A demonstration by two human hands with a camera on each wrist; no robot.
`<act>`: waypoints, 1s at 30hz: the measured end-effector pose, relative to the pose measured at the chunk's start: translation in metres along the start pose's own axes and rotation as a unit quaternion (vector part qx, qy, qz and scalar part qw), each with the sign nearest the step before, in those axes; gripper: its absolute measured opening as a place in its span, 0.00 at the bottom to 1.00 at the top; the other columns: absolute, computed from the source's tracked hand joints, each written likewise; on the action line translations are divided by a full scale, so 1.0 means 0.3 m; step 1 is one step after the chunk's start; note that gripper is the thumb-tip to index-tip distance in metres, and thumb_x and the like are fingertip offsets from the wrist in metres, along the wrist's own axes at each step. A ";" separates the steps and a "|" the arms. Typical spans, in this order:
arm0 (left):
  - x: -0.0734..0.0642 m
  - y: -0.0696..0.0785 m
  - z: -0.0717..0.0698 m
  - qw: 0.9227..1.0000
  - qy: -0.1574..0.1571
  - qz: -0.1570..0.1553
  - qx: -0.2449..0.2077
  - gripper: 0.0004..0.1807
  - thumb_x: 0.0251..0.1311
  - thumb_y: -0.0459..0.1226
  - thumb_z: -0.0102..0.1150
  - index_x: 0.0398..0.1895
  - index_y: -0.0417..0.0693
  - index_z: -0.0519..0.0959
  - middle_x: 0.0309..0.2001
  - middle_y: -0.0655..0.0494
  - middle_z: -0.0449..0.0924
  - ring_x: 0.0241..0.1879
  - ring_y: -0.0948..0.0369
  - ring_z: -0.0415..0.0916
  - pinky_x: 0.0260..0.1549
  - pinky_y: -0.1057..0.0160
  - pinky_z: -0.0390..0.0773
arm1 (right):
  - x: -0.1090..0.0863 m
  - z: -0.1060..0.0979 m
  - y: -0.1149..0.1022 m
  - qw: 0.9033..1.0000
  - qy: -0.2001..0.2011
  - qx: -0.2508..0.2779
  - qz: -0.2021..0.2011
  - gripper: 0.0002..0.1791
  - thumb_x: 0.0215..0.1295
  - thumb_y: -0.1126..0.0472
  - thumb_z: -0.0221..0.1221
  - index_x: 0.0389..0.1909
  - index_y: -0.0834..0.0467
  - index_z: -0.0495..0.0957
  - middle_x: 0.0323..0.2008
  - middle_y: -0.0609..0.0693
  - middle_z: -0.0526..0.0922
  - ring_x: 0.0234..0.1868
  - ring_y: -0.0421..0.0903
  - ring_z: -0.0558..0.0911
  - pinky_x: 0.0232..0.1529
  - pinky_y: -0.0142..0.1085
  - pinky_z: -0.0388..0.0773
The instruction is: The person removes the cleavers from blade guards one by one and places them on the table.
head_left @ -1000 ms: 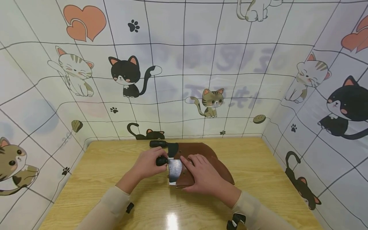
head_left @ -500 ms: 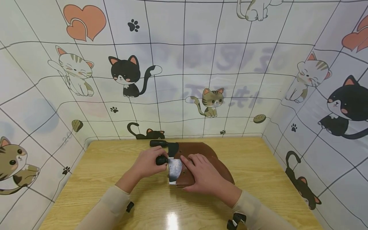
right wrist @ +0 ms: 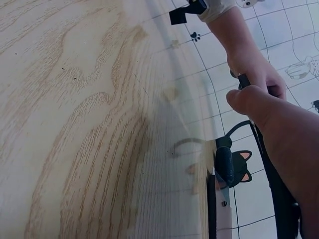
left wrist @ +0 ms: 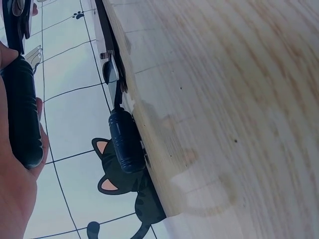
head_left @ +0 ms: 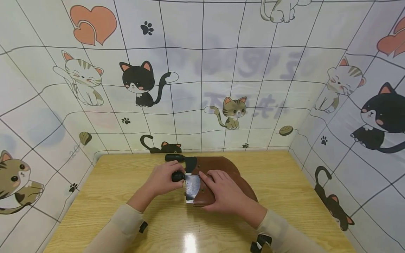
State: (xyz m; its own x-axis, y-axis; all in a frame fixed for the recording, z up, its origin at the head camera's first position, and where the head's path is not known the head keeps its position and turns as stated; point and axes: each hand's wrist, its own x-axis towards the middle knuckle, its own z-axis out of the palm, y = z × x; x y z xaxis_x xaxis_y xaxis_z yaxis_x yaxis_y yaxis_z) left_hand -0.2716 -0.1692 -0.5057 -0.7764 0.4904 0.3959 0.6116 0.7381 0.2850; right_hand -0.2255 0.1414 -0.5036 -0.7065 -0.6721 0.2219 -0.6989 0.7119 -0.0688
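Note:
My left hand (head_left: 162, 180) grips the black ribbed handle (left wrist: 22, 117) of a wide-bladed knife. Part of its grey metal blade (head_left: 192, 188) shows between the handle and a brown leather sheath (head_left: 203, 197) that covers the rest. My right hand (head_left: 228, 195) holds this sheath, fingers spread over its top and thumb at the near edge. Both wrist views show the sheathed knife raised above the tabletop. Just behind it lies a second black-handled knife (head_left: 174, 157) in a similar brown sheath (head_left: 213, 162), partly hidden by the near one.
The pale wood table (head_left: 110, 179) ends at a white wall sheet (head_left: 202, 70) printed with cats and grid lines, which also rises on both sides. Black straps or mounts (head_left: 262, 241) sit at the sleeves.

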 end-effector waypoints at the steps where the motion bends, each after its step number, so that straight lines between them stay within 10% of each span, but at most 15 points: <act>1: -0.001 -0.003 0.002 1.000 0.002 0.002 0.000 0.13 0.55 0.47 0.76 0.42 0.69 0.85 0.39 0.75 0.77 0.33 0.69 0.75 0.32 0.62 0.76 | 0.000 0.002 0.001 1.000 -0.002 -0.005 -0.002 0.68 0.56 0.21 0.73 0.90 0.48 0.57 0.73 0.53 0.70 0.73 0.53 0.70 0.78 0.53 0.66; 15: -0.058 -0.122 -0.031 0.999 0.020 -0.029 -0.028 0.13 0.51 0.46 0.77 0.38 0.69 0.83 0.38 0.75 0.76 0.33 0.67 0.74 0.33 0.61 0.75 | -0.055 0.007 0.134 1.000 -0.020 0.014 -0.006 0.67 0.59 0.23 0.72 0.91 0.50 0.54 0.74 0.55 0.68 0.75 0.55 0.67 0.77 0.57 0.65; 30: -0.066 -0.115 -0.055 0.999 0.017 -0.018 -0.035 0.13 0.52 0.44 0.78 0.40 0.66 0.84 0.39 0.73 0.78 0.33 0.66 0.75 0.34 0.60 0.77 | -0.060 -0.010 0.134 0.999 -0.026 0.003 -0.023 0.69 0.60 0.19 0.69 0.91 0.53 0.52 0.78 0.59 0.66 0.78 0.59 0.66 0.77 0.59 0.66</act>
State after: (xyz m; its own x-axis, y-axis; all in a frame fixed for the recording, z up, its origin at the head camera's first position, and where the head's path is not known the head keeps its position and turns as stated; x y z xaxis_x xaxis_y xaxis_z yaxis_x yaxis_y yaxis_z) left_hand -0.2748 -0.2120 -0.5090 -0.7932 0.4479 0.4126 0.5935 0.7201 0.3593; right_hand -0.2406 0.1826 -0.5074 -0.6779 -0.7140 0.1750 -0.7316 0.6786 -0.0650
